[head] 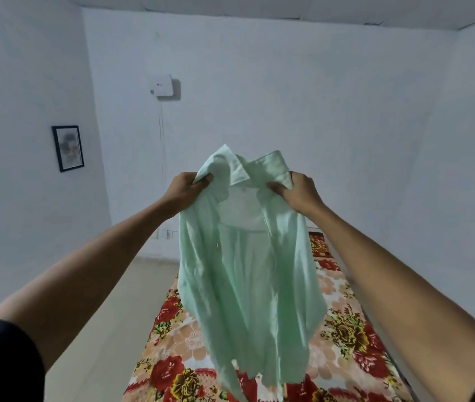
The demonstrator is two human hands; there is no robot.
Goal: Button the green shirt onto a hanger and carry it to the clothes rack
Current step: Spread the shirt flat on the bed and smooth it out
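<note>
While held aloft, green shirt [247, 256] hangs unbuttoned over floral bedspread [343, 323].
Left hand [185, 188] and right hand [295, 192] each pinch its collar.

You have the pale green shirt [247, 271] hanging unbuttoned above the bed [343, 329], front open toward you, collar uppermost and slightly crumpled, tails dangling just over the floral bedspread, sleeves drooping loose at both sides.
</note>
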